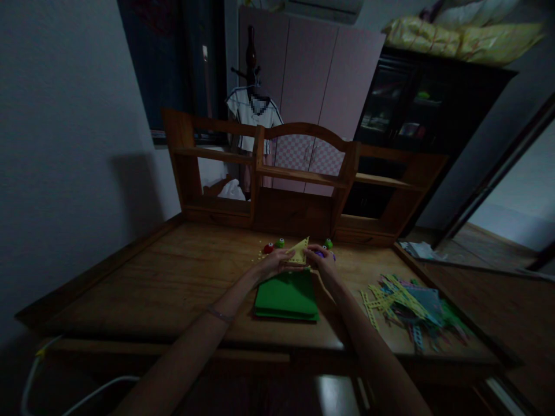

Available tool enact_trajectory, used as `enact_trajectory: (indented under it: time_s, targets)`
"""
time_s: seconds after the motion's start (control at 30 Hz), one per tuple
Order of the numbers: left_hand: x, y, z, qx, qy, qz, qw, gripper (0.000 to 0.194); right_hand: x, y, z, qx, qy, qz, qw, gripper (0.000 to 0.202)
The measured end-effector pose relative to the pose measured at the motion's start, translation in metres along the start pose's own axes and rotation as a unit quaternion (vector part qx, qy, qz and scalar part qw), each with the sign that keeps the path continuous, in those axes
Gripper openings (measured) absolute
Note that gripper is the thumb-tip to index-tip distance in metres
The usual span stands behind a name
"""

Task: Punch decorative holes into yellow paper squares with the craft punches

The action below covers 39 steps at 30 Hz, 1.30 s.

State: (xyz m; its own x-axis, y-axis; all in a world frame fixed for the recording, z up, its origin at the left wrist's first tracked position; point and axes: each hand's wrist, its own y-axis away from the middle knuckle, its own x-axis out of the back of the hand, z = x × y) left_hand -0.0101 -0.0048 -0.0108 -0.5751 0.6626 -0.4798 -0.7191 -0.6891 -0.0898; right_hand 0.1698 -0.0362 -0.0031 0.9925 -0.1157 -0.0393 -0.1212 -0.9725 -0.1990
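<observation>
My left hand (276, 261) pinches a yellow triangular sheet of paper (299, 252) held over the wooden desk (173, 283). My right hand (324, 261) grips a small purple craft punch (320, 253) against the right edge of that sheet. Directly below both hands lies a stack of green sheets (286, 296). A thin bracelet sits on my left wrist.
Red (269, 248) and green (280, 243) punches sit left of the sheet, another green punch (328, 244) behind my right hand. A heap of punched paper strips (407, 306) lies at the right. A wooden shelf unit (299, 190) stands at the desk's back.
</observation>
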Motion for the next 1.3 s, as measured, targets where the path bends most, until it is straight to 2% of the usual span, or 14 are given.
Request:
enact_trajectory:
  time_s: [0.33,0.63,0.73,0.9,1.1,1.3]
  targets:
    - [-0.0029,0.0028,-0.0048,0.036,0.006,-0.081,0.996,0.045,0.0032,-0.0083,-0.0031,-0.040,-0.017,0.044,0.998,0.044]
    - [-0.0046,0.0046,-0.0029,0.051,-0.004,-0.092,0.994,0.047,0.0031,-0.0057,-0.0018,-0.006,-0.009,0.047,0.999,0.042]
    - [-0.0073,0.0047,-0.0015,0.049,-0.046,-0.071,0.995,0.045,0.0028,-0.0051,-0.0026,-0.011,-0.003,0.052,0.999,0.042]
    - [-0.0024,-0.0009,-0.0053,0.007,-0.136,-0.003,0.991,0.048,0.0024,-0.0052,-0.0024,0.001,0.005,0.036,0.999,0.041]
    - [-0.0016,-0.0011,-0.0035,-0.024,-0.225,0.030,0.974,0.045,0.0028,-0.0057,0.0000,0.009,0.017,0.023,1.000,0.043]
    - [-0.0066,0.0031,0.0012,-0.010,-0.233,0.038,0.972,0.048,0.0031,-0.0054,0.0014,0.014,0.010,0.018,1.000,0.041]
